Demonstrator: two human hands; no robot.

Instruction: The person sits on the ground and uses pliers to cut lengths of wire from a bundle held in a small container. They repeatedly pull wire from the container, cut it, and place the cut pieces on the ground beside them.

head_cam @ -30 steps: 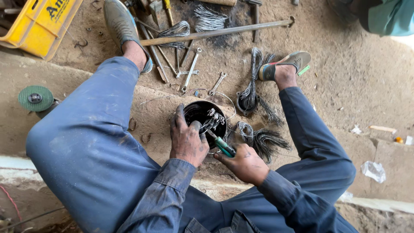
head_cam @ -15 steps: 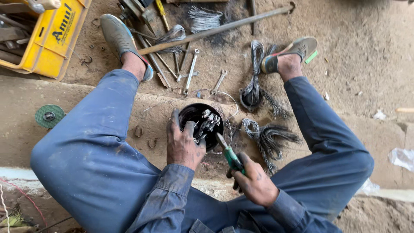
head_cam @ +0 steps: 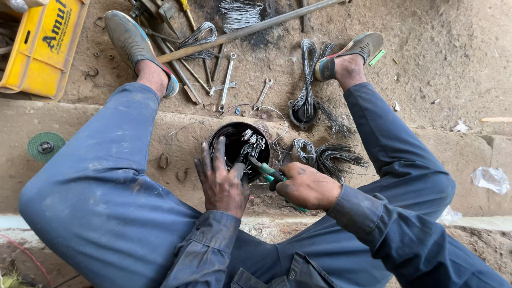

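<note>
Raised again, right hand (head_cam: 309, 186) grips green pliers (head_cam: 269, 172); left hand (head_cam: 221, 181) fingers spread on black pot (head_cam: 226, 140).

Both hands are held low between spread knees, forearms sleeved in blue. The left hand (head_cam: 223, 178) is laid palm down, its grimy fingers (head_cam: 212, 156) splayed forward. The right hand (head_cam: 308, 186) is curled into a closed grip, knuckles turned upward.

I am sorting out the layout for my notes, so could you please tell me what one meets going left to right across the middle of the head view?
Green grinding disc → left hand → black round housing → green-handled pliers → right hand → wire bundle → crumpled plastic scrap.
</note>
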